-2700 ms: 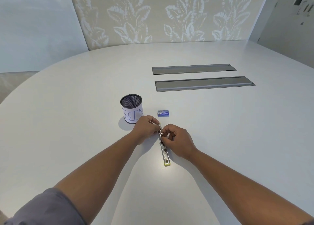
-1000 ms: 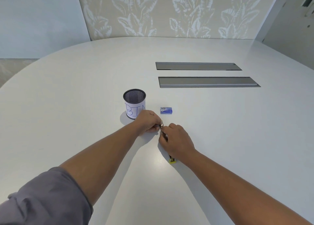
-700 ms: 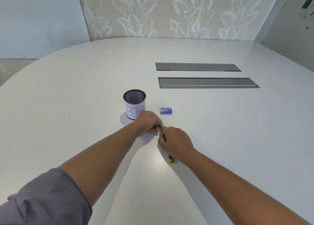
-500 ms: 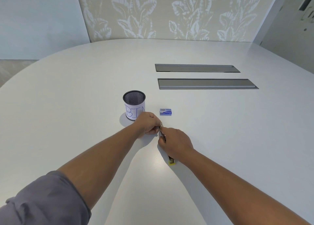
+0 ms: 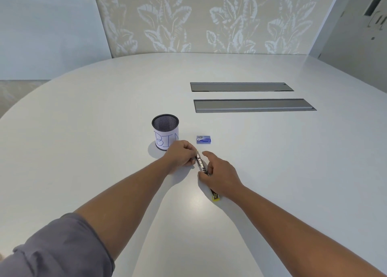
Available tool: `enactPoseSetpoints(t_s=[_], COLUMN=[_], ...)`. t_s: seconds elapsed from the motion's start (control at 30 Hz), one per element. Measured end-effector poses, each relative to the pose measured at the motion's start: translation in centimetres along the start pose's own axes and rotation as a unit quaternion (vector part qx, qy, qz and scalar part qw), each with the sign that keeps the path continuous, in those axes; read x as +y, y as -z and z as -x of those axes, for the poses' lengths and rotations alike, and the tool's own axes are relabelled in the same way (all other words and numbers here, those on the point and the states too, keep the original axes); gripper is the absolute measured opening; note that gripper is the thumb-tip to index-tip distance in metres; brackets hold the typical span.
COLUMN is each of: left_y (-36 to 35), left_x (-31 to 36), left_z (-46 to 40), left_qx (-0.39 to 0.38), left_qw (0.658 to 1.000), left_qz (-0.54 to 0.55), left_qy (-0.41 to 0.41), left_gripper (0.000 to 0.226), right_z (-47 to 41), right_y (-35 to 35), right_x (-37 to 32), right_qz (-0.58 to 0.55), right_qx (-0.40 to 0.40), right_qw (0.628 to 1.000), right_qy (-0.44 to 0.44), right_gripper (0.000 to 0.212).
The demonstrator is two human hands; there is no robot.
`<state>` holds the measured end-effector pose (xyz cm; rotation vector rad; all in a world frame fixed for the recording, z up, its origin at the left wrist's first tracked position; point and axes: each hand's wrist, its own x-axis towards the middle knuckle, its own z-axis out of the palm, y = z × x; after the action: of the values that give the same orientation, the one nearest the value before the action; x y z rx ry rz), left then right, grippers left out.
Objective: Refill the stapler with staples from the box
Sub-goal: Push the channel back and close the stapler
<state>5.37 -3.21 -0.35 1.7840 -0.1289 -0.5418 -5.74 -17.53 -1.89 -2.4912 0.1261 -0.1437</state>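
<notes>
Still | left hand [image 5: 180, 157] pinched slim silver metal stapler [image 5: 201, 165] | right hand [image 5: 217, 175] gripped midsection, forefinger lifted | risk: sprung magazine snapping shut, pinching fingers; blue cardboard staple box [image 5: 203, 139] untouched

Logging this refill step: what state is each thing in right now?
Stapler: lying on the table, held at both ends.
Staple box: flat on the table, untouched, looks closed.
Mesh cup: upright, contents not visible.
Left hand: grips the stapler's far end.
Right hand: thumb on the stapler's middle, index finger raised.
Table slots: closed.
</notes>
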Motion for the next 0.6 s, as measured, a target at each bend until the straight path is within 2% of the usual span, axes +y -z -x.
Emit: enactPoseSetpoints(t_s=[0.13,0.2,0.4,0.53,0.6], left_y=[0.2,0.1,-0.3,-0.2,-0.1], left_x=[-0.3,-0.3,-0.3,-0.7,-1.0], left_z=[0.6,0.7,0.7,0.7,0.8], left_qx=[-0.01,-0.007,0.014,0.025,0.031], left_qw=[1.0,1.0,0.999,0.999,0.997], left_qz=[-0.002,-0.003,-0.011,-0.013,-0.028], left_qy=[-0.023,-0.022,-0.03,-0.044,-0.062], left_gripper=[0.025,0.028,0.022,0.018,0.017], right_z=[0.3,0.3,0.4,0.5,0.5], right_y=[-0.4,-0.3,0.0,1.0,1.5], right_x=[0.0,-0.1,-0.3,-0.9,-1.5], right_qz=[-0.021,-0.024,-0.023,-0.013,0.039], right_qx=[0.019,0.018,0.007,-0.044,-0.08], right_qw=[1.0,1.0,1.0,0.999,0.996], right_qy=[0.0,-0.003,-0.009,-0.013,-0.008], right_gripper=[0.062,0.062,0.062,0.078,0.084])
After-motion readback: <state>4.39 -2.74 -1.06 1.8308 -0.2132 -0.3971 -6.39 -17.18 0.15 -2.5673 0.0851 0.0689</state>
